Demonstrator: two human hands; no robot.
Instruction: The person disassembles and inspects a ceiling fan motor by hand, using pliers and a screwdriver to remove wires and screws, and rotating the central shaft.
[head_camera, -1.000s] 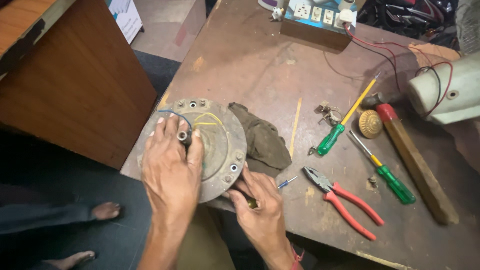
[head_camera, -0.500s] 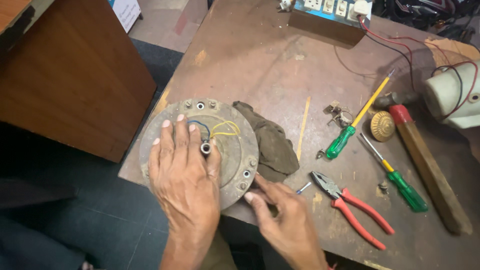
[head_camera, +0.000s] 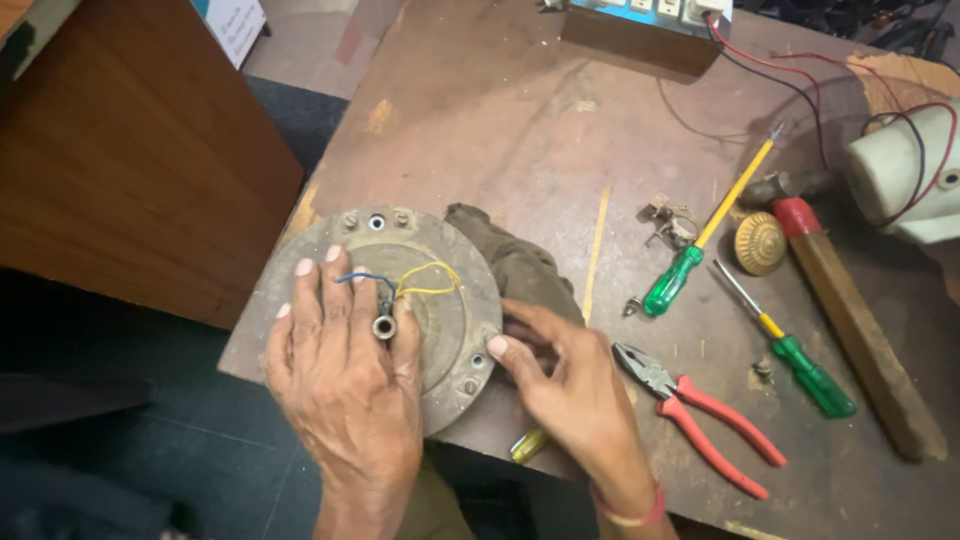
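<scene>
Left hand (head_camera: 345, 375) flat, fingers spread; right hand (head_camera: 570, 385) palm-down, fingers loosely curled.

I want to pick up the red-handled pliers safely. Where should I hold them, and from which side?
Grip the pliers by the two red handles, coming from the lower right. The handles lie spread and free on the table, while the metal jaws point up-left toward the right hand.

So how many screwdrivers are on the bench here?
3. A long green-handled screwdriver lies right of the cloth; a shorter green-handled screwdriver lies beside the hammer handle; a yellow handle peeks out under the right hand.
</scene>
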